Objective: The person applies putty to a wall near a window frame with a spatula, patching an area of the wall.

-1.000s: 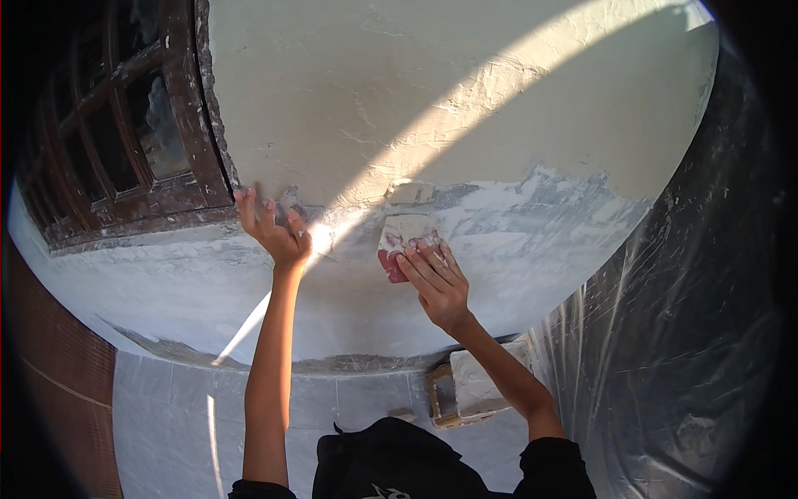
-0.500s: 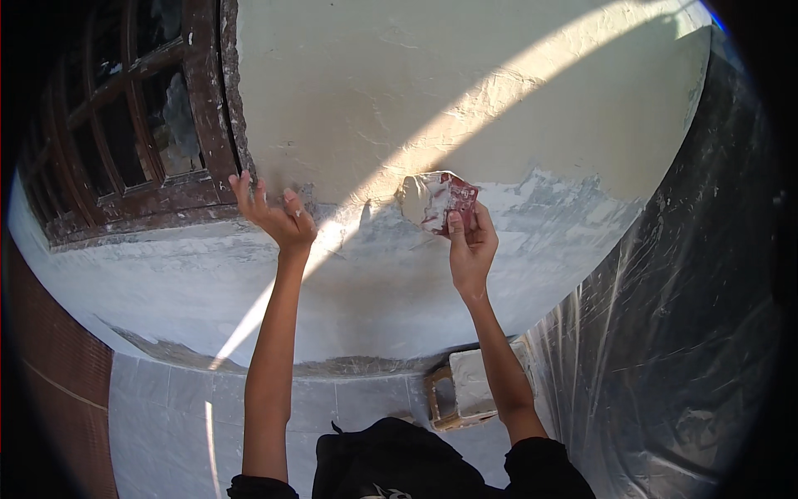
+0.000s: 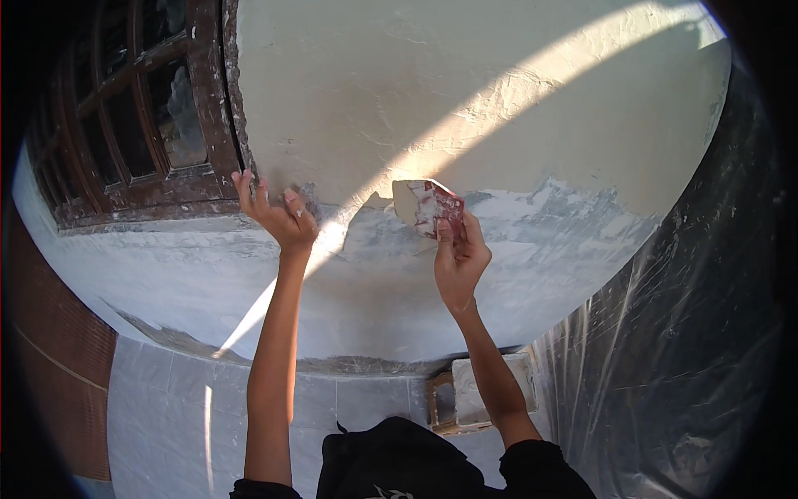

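Observation:
My right hand (image 3: 462, 262) pinches a red plastic putty spreader (image 3: 449, 214), thumb on its near face. Whitish filler coats much of the spreader, mostly on its left part. It is held up at the wall (image 3: 366, 100), at the line between the beige upper coat and the whiter band below; whether its edge touches cannot be told. My left hand (image 3: 283, 220) is raised beside the lower corner of the window frame, fingers spread and bent, with white specks on the fingertips. Nothing shows in it.
A brown wooden window (image 3: 137, 108) with dark panes is at the upper left. Clear plastic sheeting (image 3: 657, 358) hangs on the right. On the grey tiled floor (image 3: 332, 407) stands a white-topped wooden stool or box (image 3: 482, 391). Brown ribbed material (image 3: 58, 333) lines the far left.
My right hand and the putty spreader have shifted slightly left, and the spreader has turned a little. My left hand stays nearly in place. The view has moved slightly.

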{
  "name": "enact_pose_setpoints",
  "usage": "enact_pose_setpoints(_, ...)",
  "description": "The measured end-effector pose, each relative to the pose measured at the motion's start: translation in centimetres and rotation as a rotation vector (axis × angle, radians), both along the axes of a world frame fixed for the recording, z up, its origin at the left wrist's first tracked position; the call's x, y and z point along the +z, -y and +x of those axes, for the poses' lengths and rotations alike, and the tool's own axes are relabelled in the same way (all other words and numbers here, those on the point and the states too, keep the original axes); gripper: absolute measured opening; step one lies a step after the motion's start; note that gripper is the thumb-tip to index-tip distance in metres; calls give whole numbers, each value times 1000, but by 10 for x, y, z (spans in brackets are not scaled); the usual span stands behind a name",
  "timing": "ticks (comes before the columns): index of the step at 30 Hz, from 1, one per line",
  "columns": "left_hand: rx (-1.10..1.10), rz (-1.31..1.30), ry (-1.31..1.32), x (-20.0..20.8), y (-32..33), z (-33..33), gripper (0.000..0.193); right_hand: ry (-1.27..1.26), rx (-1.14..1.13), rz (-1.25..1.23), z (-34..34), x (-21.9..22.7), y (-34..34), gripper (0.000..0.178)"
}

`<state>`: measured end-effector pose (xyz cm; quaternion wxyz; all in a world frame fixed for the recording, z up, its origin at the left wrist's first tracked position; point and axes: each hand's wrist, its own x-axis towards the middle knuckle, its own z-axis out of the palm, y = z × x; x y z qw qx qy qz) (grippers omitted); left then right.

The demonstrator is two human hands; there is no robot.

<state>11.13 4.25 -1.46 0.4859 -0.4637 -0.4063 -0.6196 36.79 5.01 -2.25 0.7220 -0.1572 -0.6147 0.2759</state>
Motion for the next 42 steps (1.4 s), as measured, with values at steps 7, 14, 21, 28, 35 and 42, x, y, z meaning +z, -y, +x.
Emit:
enact_pose_setpoints(7, 5, 17, -12, 0, -1, -1, 46, 51, -81, 63, 9, 3, 7, 26)
enact_pose_setpoints(14, 1, 22, -8, 0, -1, -2, 46, 130, -194, 33, 19, 19, 5, 23)
enact_pose_setpoints(21, -30, 24, 7, -1, -2, -2, 45, 368, -344, 218, 13, 28, 1, 20)
enact_pose_setpoints(28, 23, -2, -23, -1, 0, -4, 43, 493, -315, 344, 12, 48, 11, 21)
enact_pose_setpoints(35, 29, -5, -12, 1, 0, -3, 44, 228, -218, 57, 24, 37, 9, 25)
enact_pose_setpoints(42, -4, 13, -20, -1, 0, -4, 46, -145, -25, -117, 22, 2, -12, 25)
